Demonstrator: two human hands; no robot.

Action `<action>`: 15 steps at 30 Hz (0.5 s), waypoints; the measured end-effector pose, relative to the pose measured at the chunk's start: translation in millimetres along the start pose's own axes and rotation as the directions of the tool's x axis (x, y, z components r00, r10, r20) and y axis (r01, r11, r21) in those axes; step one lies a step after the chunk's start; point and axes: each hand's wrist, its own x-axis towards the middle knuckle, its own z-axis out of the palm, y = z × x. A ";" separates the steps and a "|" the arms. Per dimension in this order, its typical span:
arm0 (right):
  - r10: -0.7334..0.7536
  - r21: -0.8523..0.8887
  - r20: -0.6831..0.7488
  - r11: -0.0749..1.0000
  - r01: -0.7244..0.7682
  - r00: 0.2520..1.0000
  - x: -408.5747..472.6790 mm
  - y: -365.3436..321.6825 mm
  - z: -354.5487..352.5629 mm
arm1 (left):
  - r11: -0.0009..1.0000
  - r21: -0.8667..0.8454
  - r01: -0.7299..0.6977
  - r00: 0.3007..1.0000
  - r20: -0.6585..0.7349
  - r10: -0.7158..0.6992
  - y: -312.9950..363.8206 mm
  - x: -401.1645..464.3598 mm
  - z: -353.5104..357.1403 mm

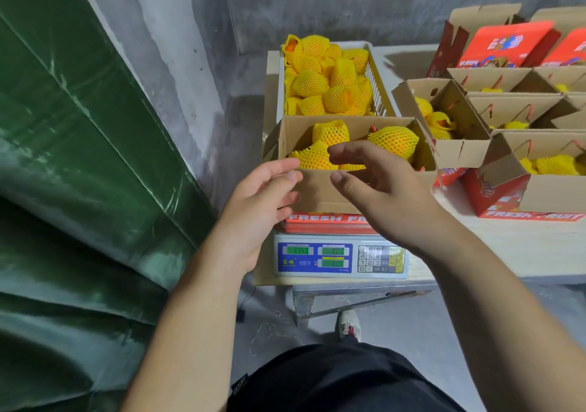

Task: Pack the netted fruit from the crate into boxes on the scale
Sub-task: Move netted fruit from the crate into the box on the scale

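My fingers hang loose and empty over the half-filled box (320, 189) on the scale (341, 258); the crate (379, 94) holds plenty more fruit (309, 83).

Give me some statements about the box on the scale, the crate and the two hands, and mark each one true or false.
1. The box on the scale holds netted fruit. True.
2. The crate behind it is empty. False: it is full of netted fruit.
3. The right hand grips a fruit. False: it holds nothing, fingers loose.
4. The left hand is at the box's near left corner. True.
5. The scale's display is dark. False: it is lit green.
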 end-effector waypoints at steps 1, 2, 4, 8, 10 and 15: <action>0.000 0.007 0.002 1.000 0.000 1.000 1.2 1.2 -1.2 | 1.000 -0.003 -0.003 1.000 -0.006 0.003 0.1 1.4 0.9; 0.000 0.013 0.003 1.000 0.000 1.000 2.8 3.1 -2.5 | 1.000 -0.003 -0.003 1.000 -0.010 0.003 -0.1 3.3 2.1; -0.002 0.038 0.003 0.999 0.002 1.000 7.0 8.8 -5.7 | 1.000 0.001 -0.006 1.000 -0.007 0.006 -0.6 8.3 6.1; -0.002 0.123 -0.005 0.992 0.002 1.000 17.9 28.8 -12.8 | 0.999 -0.003 -0.052 0.998 -0.026 0.052 -3.4 20.1 17.9; 0.033 0.143 -0.006 0.989 -0.031 0.999 26.2 40.0 -17.2 | 0.993 0.034 -0.112 0.992 -0.049 0.114 -3.1 27.7 27.5; 0.114 0.199 -0.093 0.976 -0.094 0.989 58.4 68.6 -33.1 | 0.952 0.173 -0.253 0.960 -0.078 0.269 7.7 63.5 61.3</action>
